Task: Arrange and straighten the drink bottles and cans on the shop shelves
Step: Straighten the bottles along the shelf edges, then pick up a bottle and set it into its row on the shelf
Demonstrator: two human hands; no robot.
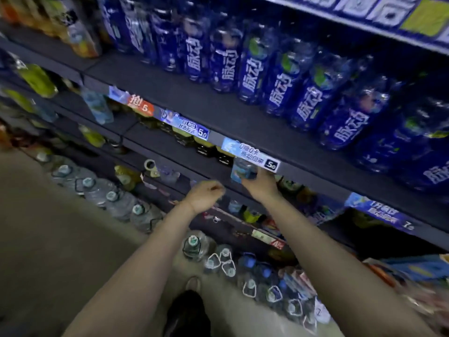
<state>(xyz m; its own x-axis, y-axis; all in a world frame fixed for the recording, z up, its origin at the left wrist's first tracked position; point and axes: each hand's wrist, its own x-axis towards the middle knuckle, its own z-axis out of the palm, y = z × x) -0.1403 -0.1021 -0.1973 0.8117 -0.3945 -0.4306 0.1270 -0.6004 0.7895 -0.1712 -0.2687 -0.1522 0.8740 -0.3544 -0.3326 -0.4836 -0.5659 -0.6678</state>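
Observation:
My right hand (261, 184) grips a small light-blue drink bottle (243, 171) just below the front edge of the dark shelf (218, 113) that carries a long row of tall blue bottles (274, 76). My left hand (206, 194) hovers beside it to the left, fingers curled, holding nothing that I can see. Both hands are in front of the lower shelf, where yellow-capped bottles (204, 147) stand in shadow. The picture is blurred by motion.
Price tags (252, 154) line the shelf edge. Large water jugs (116, 198) and smaller water bottles (267, 283) stand on the floor along the shelf base. Yellow and orange drinks (36, 79) fill the shelves at the left. My shoe (187, 312) is on the floor below.

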